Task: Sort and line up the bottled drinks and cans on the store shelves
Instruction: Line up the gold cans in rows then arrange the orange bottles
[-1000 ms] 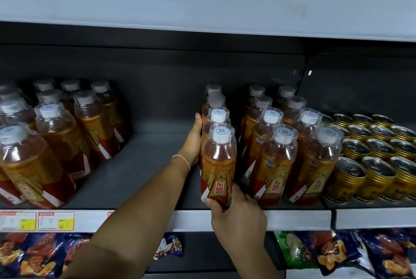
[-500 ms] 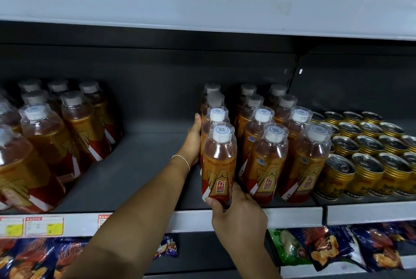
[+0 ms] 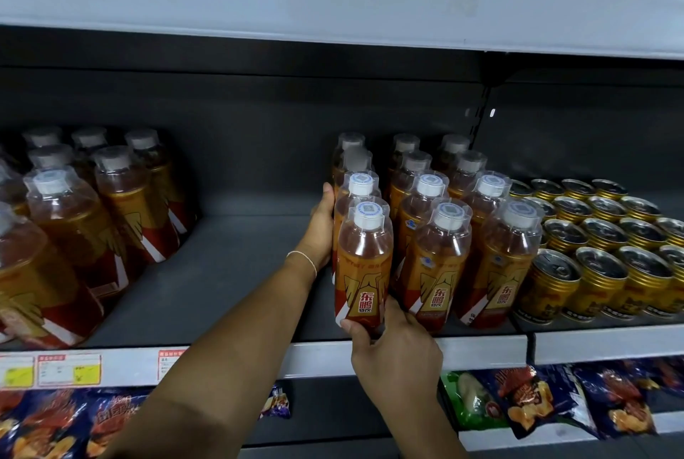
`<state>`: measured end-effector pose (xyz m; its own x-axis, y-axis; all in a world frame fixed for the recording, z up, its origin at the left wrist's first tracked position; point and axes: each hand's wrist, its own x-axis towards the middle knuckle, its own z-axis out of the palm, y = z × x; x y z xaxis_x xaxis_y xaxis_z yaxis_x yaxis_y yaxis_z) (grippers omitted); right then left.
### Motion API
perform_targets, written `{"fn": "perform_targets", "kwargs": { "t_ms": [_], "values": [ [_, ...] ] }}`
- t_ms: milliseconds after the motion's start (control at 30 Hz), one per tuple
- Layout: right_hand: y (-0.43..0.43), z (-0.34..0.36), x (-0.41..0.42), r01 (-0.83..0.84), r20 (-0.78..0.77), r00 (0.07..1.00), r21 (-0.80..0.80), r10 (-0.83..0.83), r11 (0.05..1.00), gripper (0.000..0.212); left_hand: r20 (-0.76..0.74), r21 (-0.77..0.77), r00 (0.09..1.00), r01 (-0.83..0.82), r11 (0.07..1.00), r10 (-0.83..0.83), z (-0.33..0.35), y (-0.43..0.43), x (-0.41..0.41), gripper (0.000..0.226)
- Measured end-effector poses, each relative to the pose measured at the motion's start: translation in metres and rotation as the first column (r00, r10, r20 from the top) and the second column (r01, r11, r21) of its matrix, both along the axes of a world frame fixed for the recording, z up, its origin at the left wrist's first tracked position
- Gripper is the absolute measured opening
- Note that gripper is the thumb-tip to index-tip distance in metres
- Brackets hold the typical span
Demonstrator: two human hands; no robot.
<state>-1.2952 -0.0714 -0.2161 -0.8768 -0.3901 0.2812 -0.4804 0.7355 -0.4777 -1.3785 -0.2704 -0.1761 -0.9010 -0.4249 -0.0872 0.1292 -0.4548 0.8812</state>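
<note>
Partly, bottle rows (image 3: 440, 221) are lined up: front Dongpeng bottle (image 3: 364, 273) gripped at base by right hand (image 3: 398, 351), grip of left hand (image 3: 321, 233) undeterminable, shelf gap (image 3: 229, 273) at nine o'clock unfilled.

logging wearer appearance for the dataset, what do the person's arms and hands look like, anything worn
Both forearms are bare, with no sleeves in view. The left hand and right hand wear no gloves. A thin pale bracelet circles the left wrist. No ring or watch shows on the visible parts.
</note>
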Motion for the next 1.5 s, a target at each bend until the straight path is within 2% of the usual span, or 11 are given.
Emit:
{"fn": "perform_targets", "kwargs": {
  "t_ms": [100, 233, 333, 500, 667, 1133, 1333, 1500],
  "values": [
    [0.0, -0.001, -0.001, 0.017, -0.012, 1.0, -0.009, -0.017, 1.0, 0.072, 0.027, 0.032, 0.999, -0.02, 0.999, 0.019, 0.005, 0.005, 0.004, 0.068],
    [0.001, -0.002, -0.002, 0.004, -0.02, 1.0, -0.008, -0.004, 1.0, 0.073, 0.068, -0.08, 0.991, -0.108, 0.991, 0.114, 0.003, 0.007, 0.012, 0.073],
    [0.003, -0.002, -0.004, -0.006, -0.023, 1.0, -0.018, 0.006, 1.0, 0.074, 0.016, 0.044, 0.998, -0.059, 0.997, 0.058, 0.002, 0.015, 0.02, 0.07],
    [0.004, -0.002, -0.008, -0.022, -0.028, 0.999, -0.001, 0.022, 1.0, 0.069, -0.007, -0.019, 1.0, -0.016, 1.0, 0.015, -0.004, 0.024, 0.03, 0.069],
    [0.005, -0.003, -0.009, -0.028, -0.038, 0.999, -0.024, 0.027, 0.999, 0.068, -0.016, 0.018, 1.0, -0.021, 1.0, 0.022, -0.003, 0.027, 0.029, 0.074],
    [0.006, -0.003, -0.007, -0.023, -0.039, 0.999, -0.055, 0.021, 0.998, 0.064, -0.003, 0.008, 1.0, 0.007, 1.0, -0.007, -0.007, 0.024, 0.026, 0.069],
    [0.006, -0.001, -0.008, -0.028, -0.027, 0.999, -0.009, 0.027, 1.0, 0.066, 0.015, 0.019, 1.0, 0.003, 1.0, -0.003, -0.007, 0.025, 0.024, 0.068],
    [0.006, 0.002, -0.007, -0.032, -0.02, 0.999, -0.001, 0.032, 1.0, 0.066, 0.051, 0.018, 0.996, -0.068, 0.997, 0.067, -0.002, 0.028, 0.026, 0.067]
  ]
}}
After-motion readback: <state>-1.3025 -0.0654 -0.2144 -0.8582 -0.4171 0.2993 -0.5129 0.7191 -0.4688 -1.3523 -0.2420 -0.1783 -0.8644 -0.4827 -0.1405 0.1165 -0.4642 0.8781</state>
